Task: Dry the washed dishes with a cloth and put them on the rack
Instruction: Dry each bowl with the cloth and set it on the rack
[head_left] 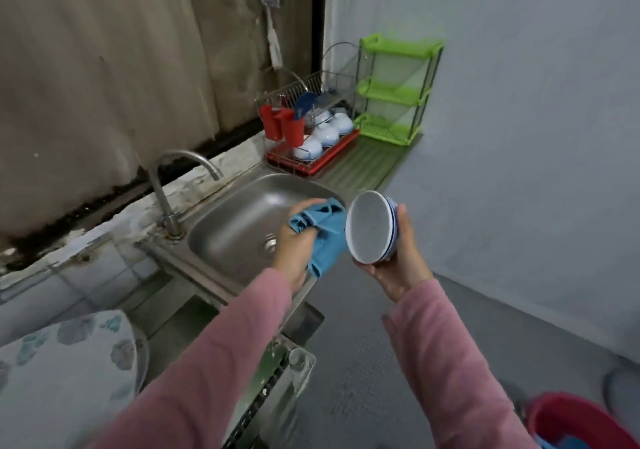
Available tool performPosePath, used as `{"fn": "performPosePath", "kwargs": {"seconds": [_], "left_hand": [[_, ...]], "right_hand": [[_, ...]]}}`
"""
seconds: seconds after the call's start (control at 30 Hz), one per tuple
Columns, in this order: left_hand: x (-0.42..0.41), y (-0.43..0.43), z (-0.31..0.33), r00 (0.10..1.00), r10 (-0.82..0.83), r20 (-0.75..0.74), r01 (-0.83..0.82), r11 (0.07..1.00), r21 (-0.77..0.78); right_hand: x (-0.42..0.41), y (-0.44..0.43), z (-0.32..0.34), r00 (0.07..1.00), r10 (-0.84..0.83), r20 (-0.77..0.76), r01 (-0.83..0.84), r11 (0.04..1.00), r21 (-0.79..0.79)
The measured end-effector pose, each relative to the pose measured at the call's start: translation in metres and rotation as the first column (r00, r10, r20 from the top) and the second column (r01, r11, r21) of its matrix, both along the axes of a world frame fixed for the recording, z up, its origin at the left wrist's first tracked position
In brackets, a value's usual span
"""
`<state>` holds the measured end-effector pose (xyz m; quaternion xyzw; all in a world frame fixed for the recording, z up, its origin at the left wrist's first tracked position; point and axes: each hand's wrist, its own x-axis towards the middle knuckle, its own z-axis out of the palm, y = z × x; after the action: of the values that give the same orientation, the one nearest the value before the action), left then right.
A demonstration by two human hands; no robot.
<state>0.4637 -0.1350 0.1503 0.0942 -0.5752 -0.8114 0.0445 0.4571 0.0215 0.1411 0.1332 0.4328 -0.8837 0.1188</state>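
No legible text or labels.

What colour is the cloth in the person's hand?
Blue. The cloth is bunched in the left hand, clearest in the head view.

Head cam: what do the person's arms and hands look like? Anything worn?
The left sleeve and right sleeve are long, plain pink, ending at the wrists. The left hand and right hand are bare: no gloves, watch or rings visible.
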Motion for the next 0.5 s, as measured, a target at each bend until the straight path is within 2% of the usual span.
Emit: {"fn": "performPosePath", "kwargs": {"seconds": [0.13,0.33,0.5], "left_hand": [[-0.068,0.073,0.009,0.998,-0.053,-0.042,0.054,0.998,0.018],[-0.158,0.177,0.022,0.997,-0.077,-0.011,0.077,0.994,0.072],[-0.206,0.220,0.029,0.997,-0.072,-0.007,0.071,0.969,0.238]], "right_hand": [[-0.055,0.076,0.012,0.996,-0.081,-0.038,0.083,0.994,0.068],[-0.134,0.180,0.029,0.993,-0.088,-0.079,0.101,0.976,0.193],[-0.203,0.219,0.034,0.996,-0.053,-0.074,0.069,0.972,0.226]]}}
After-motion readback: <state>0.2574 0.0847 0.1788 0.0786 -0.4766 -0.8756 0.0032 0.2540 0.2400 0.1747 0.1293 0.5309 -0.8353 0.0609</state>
